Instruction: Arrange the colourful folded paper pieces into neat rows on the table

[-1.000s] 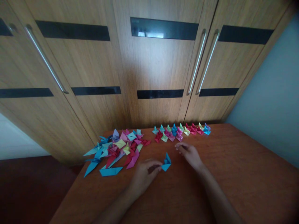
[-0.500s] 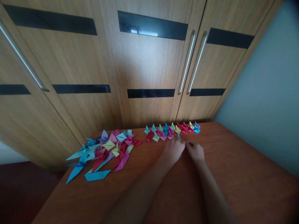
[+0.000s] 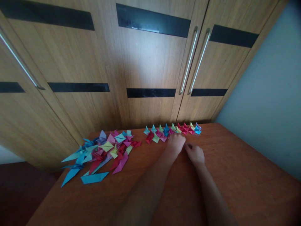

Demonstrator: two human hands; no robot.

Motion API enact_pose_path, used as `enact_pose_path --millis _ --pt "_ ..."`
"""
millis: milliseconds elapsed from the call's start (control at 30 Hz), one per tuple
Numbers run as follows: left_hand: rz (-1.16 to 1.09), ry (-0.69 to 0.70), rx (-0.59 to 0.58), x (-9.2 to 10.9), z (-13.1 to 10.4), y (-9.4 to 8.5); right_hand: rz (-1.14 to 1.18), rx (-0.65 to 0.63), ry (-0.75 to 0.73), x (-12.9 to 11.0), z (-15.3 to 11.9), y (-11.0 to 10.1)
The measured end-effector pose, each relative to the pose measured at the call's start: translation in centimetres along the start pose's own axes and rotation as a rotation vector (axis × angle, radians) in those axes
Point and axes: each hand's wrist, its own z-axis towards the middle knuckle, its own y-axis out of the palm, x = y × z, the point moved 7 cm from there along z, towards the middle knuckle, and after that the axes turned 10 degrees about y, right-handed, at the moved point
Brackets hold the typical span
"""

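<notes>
My left hand (image 3: 176, 142) is closed, knuckles up, right in front of the small origami pieces (image 3: 155, 138) lined up along the back of the table. Its fingertips point away from me, and whatever they grip is hidden behind the hand. Close by on the right, my right hand (image 3: 195, 153) has its thumb and index finger pinched together, almost touching the left fingers. Anything in that pinch is too small to tell. The nearest figures around the left hand are pink and yellow, and the hand partly covers that stretch of the rows.
A loose pile of larger folded papers (image 3: 107, 147) in blue, pink, red and yellow spreads over the left of the wooden table (image 3: 237, 166). A blue folded strip (image 3: 94, 178) lies at its front. Behind the table rises a wooden wardrobe (image 3: 150, 62); a pale wall (image 3: 268, 106) is on the right.
My left hand has moved slightly forward, closer to the rows. A blue paper tip that showed above it is now out of sight. The right hand has barely shifted.
</notes>
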Motion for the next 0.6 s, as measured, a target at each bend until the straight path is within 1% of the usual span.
enact_pose_path --millis 100,167,233,333,433,600 --pt "-0.013 0.01 0.032 0.6 -0.5 -0.9 -0.015 -0.006 0.005 -0.1 0.0 0.0" --pt "-0.028 0.028 0.05 1.3 -1.6 -1.7 -0.022 -0.006 0.014 -0.1 -0.1 0.0" --pt "-0.05 0.049 0.055 1.8 -3.4 -2.3 -0.026 -0.002 0.02 -0.2 -0.1 0.0" --pt "-0.083 0.066 0.04 1.7 -7.1 -3.0 -0.02 0.005 0.008 -0.4 -0.2 0.0" --pt "-0.144 0.061 0.012 0.7 -11.3 -3.5 -0.014 0.015 0.009 -0.6 -0.3 0.2" --pt "-0.271 -0.04 -0.001 -2.5 -18.1 -4.7 -0.073 0.018 0.065 -1.1 -0.4 0.5"
